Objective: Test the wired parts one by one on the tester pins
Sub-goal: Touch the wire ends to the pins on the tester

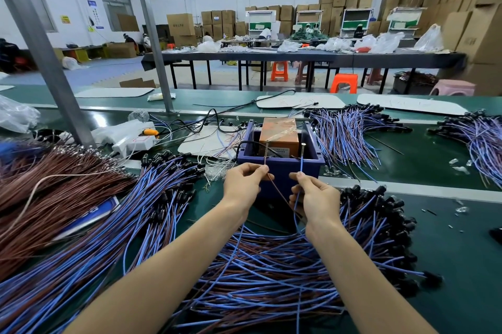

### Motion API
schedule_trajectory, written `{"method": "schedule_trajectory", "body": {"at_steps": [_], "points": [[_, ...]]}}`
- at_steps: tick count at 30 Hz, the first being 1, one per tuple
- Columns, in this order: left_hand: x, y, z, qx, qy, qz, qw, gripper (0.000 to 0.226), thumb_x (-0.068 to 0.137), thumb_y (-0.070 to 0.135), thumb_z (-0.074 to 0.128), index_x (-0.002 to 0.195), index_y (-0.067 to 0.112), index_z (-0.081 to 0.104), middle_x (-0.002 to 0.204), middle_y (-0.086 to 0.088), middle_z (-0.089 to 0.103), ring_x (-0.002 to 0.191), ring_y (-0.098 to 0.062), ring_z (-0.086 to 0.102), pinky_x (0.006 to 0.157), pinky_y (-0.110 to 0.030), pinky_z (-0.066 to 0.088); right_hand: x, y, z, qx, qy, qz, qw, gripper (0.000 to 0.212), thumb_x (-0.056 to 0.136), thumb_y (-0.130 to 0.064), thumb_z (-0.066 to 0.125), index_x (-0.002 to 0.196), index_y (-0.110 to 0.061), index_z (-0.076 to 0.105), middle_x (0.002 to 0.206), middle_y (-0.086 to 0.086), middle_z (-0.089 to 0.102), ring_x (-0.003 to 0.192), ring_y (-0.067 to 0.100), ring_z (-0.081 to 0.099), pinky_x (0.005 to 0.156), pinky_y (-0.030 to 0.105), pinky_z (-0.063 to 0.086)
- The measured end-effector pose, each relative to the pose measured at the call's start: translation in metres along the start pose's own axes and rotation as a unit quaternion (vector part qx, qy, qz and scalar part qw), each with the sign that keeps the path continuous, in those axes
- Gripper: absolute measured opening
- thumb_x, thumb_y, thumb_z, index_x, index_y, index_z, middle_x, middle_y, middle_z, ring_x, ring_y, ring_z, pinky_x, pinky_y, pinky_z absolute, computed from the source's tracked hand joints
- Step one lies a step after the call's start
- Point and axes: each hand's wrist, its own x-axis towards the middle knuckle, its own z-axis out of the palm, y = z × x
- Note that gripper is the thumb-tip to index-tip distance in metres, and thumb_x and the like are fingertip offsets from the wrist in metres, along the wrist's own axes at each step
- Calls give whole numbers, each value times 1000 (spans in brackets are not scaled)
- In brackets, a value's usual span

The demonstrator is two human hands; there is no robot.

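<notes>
A line worker's arms at the bench: the slim, bare left forearm point(163, 265) at 7 o'clock and the slim, bare right forearm point(361, 265) at 5 o'clock, both uncovered down to the frame's lower edge. The bare left hand point(243, 184) and bare right hand point(316, 198), slender-fingered, sit near centre.

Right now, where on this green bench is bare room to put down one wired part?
Barest is the green mat right of the black-capped wire heap by the right hand; only tiny scraps lie there. Wires crowd the mat left of and before the blue box.
</notes>
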Motion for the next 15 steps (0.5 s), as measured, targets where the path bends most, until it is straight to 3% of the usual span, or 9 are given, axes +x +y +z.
{"method": "schedule_trajectory", "body": {"at_steps": [5, 11, 15], "points": [[-1, 1, 0, -1, 7, 2, 1000, 11, 91, 21, 63, 82, 19, 67, 71, 6, 72, 77, -7, 61, 59, -21, 39, 2, -2, 0, 4, 3, 12, 1000, 22, 94, -17, 59, 77, -12, 72, 55, -2, 56, 49, 11, 53, 52, 24, 50], [-4, 2, -2, 8, 9, -2, 1000, 10, 92, 22, 62, 83, 20, 67, 72, 6, 73, 49, 1, 47, 49, -17, 35, 6, -3, -2, -12, 0, 18, 1000, 23, 95, -17, 59, 77, -13, 72, 59, 0, 57, 52, 12, 53, 50, 23, 49], [-4, 2, -3, 8, 10, -1, 1000, 10, 92, 22, 62, 83, 20, 66, 71, 7, 72, 54, 0, 51, 52, -19, 37, 5, -2, -5, -31, -29, 10, 999, 22, 96, -18, 56, 84, -12, 73, 63, 2, 59, 56, 15, 55, 55, 25, 52]]}}
